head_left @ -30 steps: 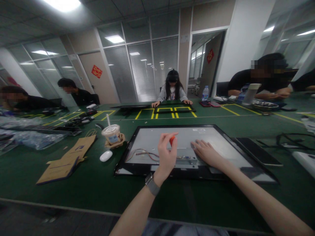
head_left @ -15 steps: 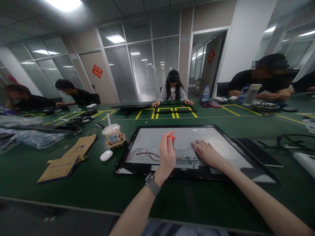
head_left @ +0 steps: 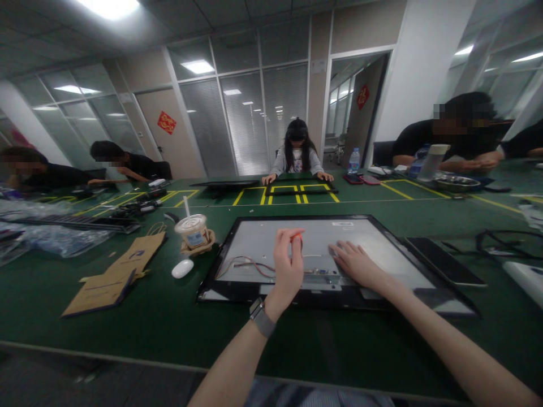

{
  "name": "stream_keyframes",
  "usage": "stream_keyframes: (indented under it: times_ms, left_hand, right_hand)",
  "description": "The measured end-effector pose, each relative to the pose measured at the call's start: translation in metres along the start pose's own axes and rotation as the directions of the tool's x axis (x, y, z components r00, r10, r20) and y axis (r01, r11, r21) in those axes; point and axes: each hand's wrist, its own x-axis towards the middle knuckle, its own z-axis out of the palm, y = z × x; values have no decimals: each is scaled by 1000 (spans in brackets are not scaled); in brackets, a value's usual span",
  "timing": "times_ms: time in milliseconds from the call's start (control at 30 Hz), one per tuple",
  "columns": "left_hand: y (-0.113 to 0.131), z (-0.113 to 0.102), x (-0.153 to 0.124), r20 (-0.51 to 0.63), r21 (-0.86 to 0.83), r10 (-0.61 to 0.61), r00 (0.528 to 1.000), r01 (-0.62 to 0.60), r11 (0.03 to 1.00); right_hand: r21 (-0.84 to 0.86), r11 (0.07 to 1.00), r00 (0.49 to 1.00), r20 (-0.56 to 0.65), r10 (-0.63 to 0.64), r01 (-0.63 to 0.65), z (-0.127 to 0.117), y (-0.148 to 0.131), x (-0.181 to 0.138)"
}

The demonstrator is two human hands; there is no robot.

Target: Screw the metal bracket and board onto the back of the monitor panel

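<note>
A flat display panel (head_left: 250, 240) with a grey metal back and a black frame lies in front of me. Over its middle, my left hand (head_left: 287, 268) is closed around an orange-handled screwdriver (head_left: 298, 236); the fingers hide most of the handle, and its tip cannot be seen. Just below and to the right of that hand, a metal bracket with a small circuit board (head_left: 323, 278) sits on the panel's back. Thin coloured wires (head_left: 250, 262) run left from it. My right hand (head_left: 358, 263) rests flat on the panel, right of the bracket, fingers stretched out.
Left of the panel are a white mouse (head_left: 182, 269), a drink cup with a straw (head_left: 193, 233) in a cardboard holder, and a brown paper bag (head_left: 136, 251). A dark flat slab (head_left: 443, 261) lies close by on the right. Across the green table (head_left: 148, 333) sit several people.
My left fingers have shifted around the screwdriver handle, and less of its orange shows. The right hand stays in place on the panel.
</note>
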Motion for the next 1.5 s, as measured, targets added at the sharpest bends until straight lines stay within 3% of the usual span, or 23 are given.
stream_keyframes:
  times_ms: [133, 300, 433, 700, 933, 1100, 1333, 1500]
  left_hand:
    - [-1, 0, -2, 39, -72, -59, 998, 61, 996]
    - [2, 0, 1, -2, 29, 36, 999, -36, 999]
    - [2, 0, 2, -6, 25, 39, 999, -38, 999]
    - [-3, 2, -3, 84, -148, -100, 991, 112, 983]
    - [0, 0, 0, 14, 11, 56, 998, -56, 998]
    - [2, -2, 0, -30, 70, 59, 998, -57, 996]
    - [2, -2, -1, 64, -96, -26, 998, 32, 995]
    - [1, -1, 0, 15, 7, 22, 1000, -22, 1000]
  right_hand:
    - [2, 1000, 1000, -3, 13, -13, 2, 1, 0]
    - [-13, 1000, 1000, 13, -3, 3, -1, 0, 1]
    - [-15, 1000, 1000, 9, -5, 5, -2, 0, 0]
    - [-8, 1000, 1000, 9, 8, -8, 0, 0, 0]
    - [-22, 1000, 1000, 11, -19, 19, -3, -1, 0]
    - [-31, 999, 1000, 7, -7, 8, -4, -2, -1]
    - [-14, 1000, 1000, -4, 2, -2, -3, -2, -1]
    - [-14, 1000, 1000, 9, 1, -1, -4, -3, 0]
